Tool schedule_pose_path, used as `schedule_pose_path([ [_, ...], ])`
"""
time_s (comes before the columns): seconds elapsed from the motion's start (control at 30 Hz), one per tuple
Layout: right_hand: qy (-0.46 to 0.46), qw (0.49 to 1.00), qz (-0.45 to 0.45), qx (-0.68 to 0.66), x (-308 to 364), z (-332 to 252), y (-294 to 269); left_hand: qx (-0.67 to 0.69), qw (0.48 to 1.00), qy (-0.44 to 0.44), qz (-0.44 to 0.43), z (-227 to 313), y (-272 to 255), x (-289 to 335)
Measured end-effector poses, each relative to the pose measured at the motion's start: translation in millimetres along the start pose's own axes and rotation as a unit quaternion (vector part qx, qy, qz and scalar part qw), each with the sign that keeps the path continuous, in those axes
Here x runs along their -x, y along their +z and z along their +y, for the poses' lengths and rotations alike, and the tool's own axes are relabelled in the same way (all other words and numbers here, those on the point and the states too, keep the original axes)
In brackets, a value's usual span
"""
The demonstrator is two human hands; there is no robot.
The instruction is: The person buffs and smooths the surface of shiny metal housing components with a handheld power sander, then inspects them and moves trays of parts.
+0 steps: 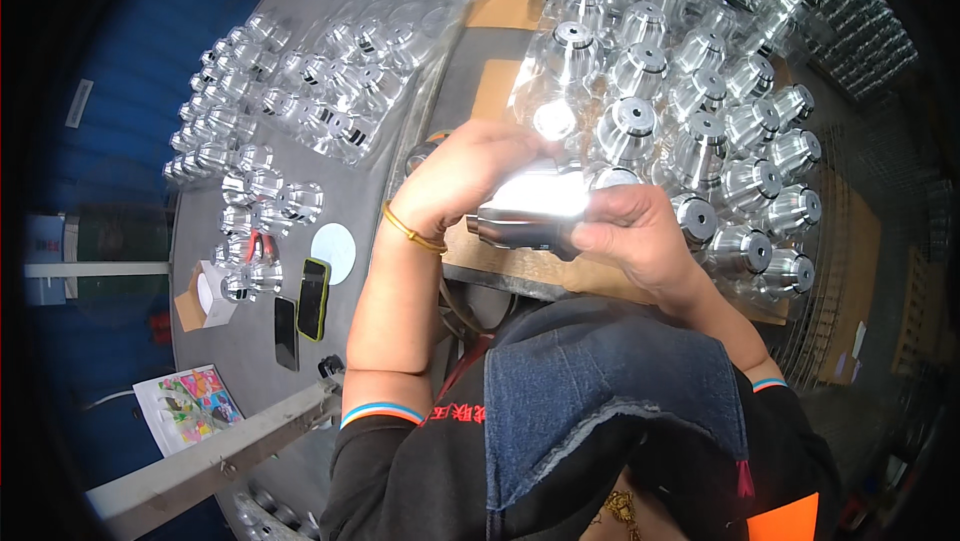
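Note:
A shiny, tapered, cup-shaped metal part [515, 230] lies on its side between my hands, above the near edge of the work area. My right hand [640, 231] grips its right end, the thumb along the near side and the fingers behind. My left hand [485, 166] is bent over its far side with curled fingers; bright glare hides those fingertips and the part's upper surface. Just beyond my hands stand several similar metal parts [628, 129] in rows, each showing a small dark hole in its flat top.
More metal parts [345, 81] sit in a clear plastic tray [435, 11] and on the grey table [370, 181] at left. Two phones [313, 299], a pale disc [334, 253] and an open small box [205, 296] lie there. A metal bar [215, 456] crosses lower left.

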State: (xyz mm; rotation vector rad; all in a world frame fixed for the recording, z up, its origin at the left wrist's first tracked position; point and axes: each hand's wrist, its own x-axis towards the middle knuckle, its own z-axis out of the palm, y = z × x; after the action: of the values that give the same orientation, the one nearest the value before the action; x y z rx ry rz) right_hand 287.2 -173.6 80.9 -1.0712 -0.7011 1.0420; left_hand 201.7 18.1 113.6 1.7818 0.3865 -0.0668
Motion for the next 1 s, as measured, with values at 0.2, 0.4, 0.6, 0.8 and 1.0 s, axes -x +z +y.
schedule_pose_path([
  [0.2,-0.009,0.991,-0.008,-0.130,-4.1,-3.7,-3.0,0.390,0.919,0.045,0.042,-13.9,7.3,0.9],
  [0.4,-0.027,0.992,0.002,-0.126,-5.3,-8.7,1.2,0.412,0.896,0.099,0.135,-18.0,20.1,6.1],
  [0.6,-0.047,0.997,0.004,-0.059,-1.8,-7.8,5.9,0.428,0.882,0.115,0.159,-17.3,20.0,12.0],
  [0.8,-0.068,0.998,0.004,0.003,2.1,-7.6,10.2,0.439,0.877,0.122,0.155,-17.4,20.3,15.3],
  [1.0,-0.086,0.993,0.007,0.079,5.8,-7.9,12.4,0.448,0.869,0.122,0.168,-13.3,20.7,17.5],
])
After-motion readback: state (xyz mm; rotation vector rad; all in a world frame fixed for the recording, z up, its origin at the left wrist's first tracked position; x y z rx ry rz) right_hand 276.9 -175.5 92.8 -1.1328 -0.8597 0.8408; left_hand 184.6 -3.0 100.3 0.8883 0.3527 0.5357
